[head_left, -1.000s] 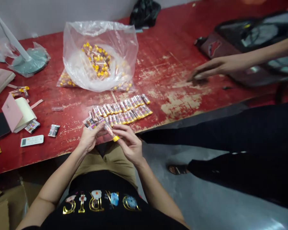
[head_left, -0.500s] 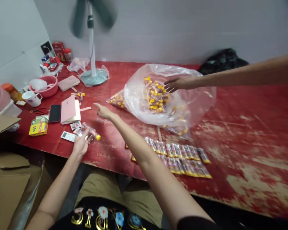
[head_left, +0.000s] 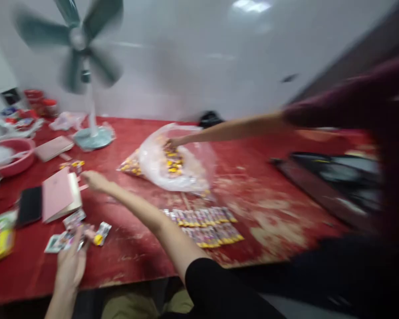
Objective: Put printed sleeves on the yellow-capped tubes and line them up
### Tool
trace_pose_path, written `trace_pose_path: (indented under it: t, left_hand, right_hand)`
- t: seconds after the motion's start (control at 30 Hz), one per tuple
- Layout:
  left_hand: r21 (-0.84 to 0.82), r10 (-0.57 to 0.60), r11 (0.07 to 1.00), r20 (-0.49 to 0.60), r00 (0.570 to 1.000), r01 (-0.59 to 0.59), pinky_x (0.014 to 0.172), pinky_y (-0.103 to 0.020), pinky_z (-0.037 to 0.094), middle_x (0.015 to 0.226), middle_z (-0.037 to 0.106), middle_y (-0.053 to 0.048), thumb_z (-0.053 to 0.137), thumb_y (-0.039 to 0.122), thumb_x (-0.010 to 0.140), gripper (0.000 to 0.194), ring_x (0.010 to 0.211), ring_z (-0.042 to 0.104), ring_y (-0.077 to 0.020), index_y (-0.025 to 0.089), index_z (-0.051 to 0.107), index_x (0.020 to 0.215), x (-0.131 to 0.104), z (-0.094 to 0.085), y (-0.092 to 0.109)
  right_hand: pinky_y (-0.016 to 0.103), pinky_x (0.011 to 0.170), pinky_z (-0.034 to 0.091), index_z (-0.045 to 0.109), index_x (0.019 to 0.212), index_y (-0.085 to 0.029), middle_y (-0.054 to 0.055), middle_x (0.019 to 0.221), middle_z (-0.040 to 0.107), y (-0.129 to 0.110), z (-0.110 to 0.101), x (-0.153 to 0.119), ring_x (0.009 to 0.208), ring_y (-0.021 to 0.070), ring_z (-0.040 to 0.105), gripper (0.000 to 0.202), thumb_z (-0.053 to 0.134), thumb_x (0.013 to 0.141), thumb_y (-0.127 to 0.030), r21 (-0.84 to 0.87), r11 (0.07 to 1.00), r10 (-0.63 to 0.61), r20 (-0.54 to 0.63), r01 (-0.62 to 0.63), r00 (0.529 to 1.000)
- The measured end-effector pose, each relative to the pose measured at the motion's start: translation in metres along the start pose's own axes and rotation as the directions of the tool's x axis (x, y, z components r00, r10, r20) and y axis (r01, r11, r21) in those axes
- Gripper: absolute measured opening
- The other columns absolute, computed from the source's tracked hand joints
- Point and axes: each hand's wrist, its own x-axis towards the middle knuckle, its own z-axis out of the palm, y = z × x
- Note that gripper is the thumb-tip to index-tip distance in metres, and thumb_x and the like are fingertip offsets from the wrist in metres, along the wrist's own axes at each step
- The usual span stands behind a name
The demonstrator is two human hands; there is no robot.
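My left hand [head_left: 69, 261] is closed around several small clear-wrapped packets at the table's left front; one packet with a yellow end [head_left: 101, 234] sticks out past the fingers. More small printed packets [head_left: 74, 219] lie just beyond it. My right hand [head_left: 96, 180] is stretched forward over the table beside a pink notebook [head_left: 57, 195], and its fingers are smeared by motion. Behind the notebook lie a few yellow-capped packets [head_left: 77, 164]. Rows of packets with yellow ends [head_left: 204, 226] are laid out to the right of my right forearm.
A co-worker's arm [head_left: 239, 127] reaches from the right into a large clear plastic bag [head_left: 153, 166] of yellow-capped packets. A fan [head_left: 92, 110] turns at the back left. A phone [head_left: 29, 205], a yellow-green box [head_left: 0, 237] and a pink basin [head_left: 20, 166] stand left.
The view has swung right, so the table's things sit further left. The co-worker's hand has gone down onto the packets in the bag. My left hand still holds its packets.
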Motion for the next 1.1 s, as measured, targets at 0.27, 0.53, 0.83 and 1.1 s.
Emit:
trace_pose_path:
  t: [0.27, 0.53, 0.83, 1.1]
  left_hand:
    - [0.117, -0.092, 0.991, 0.233, 0.968, 0.066, 0.081, -0.019, 0.061, 0.099, 0.073, 0.001, 0.076, 0.010, 0.080, 0.017, 0.084, 0.069, -0.0096, 0.017, 0.070, 0.094, 0.008, 0.074, -0.025]
    - [0.227, -0.288, 0.951, 0.388, 0.876, 0.212, 0.082, -0.030, 0.063, 0.100, 0.075, -0.007, 0.075, 0.007, 0.077, 0.019, 0.093, 0.073, -0.0191, 0.012, 0.072, 0.095, -0.057, 0.118, -0.072]
    - [0.290, -0.318, 0.937, 0.491, 0.811, 0.192, 0.077, -0.031, 0.064, 0.099, 0.075, -0.007, 0.092, 0.019, 0.058, 0.044, 0.085, 0.073, -0.0195, 0.012, 0.070, 0.095, -0.107, 0.126, -0.091]
    - [0.342, -0.300, 0.929, 0.472, 0.829, 0.141, 0.076, -0.031, 0.063, 0.095, 0.074, -0.004, 0.093, 0.022, 0.056, 0.058, 0.079, 0.073, -0.0173, 0.016, 0.065, 0.107, -0.134, 0.143, -0.105]
  right_hand:
    - [0.028, 0.122, 0.032, 0.049, 0.139, -0.003, 0.021, 0.156, 0.041, -0.024, 0.025, -0.172, 0.153, 0.0140, 0.026, 0.041, 0.044, 0.102, -0.017, -0.204, 0.974, -0.130, -0.148, 0.098, 0.980]
    - [0.037, 0.124, 0.033, 0.032, 0.155, -0.012, 0.016, 0.162, 0.031, -0.069, 0.020, -0.271, 0.153, 0.0173, 0.027, 0.056, 0.043, 0.100, -0.015, -0.182, 0.983, -0.050, -0.433, -0.033, 0.900]
    - [0.040, 0.116, 0.045, 0.048, 0.148, -0.024, 0.011, 0.146, 0.056, -0.074, 0.043, -0.322, 0.140, 0.0181, 0.050, 0.054, 0.045, 0.097, -0.008, -0.282, 0.955, -0.145, -0.717, -0.094, 0.681]
    - [0.043, 0.113, 0.049, 0.056, 0.142, -0.029, 0.008, 0.139, 0.063, -0.080, 0.044, -0.336, 0.132, 0.0203, 0.058, 0.053, 0.048, 0.095, -0.008, -0.210, 0.972, -0.130, -0.861, -0.110, 0.492]
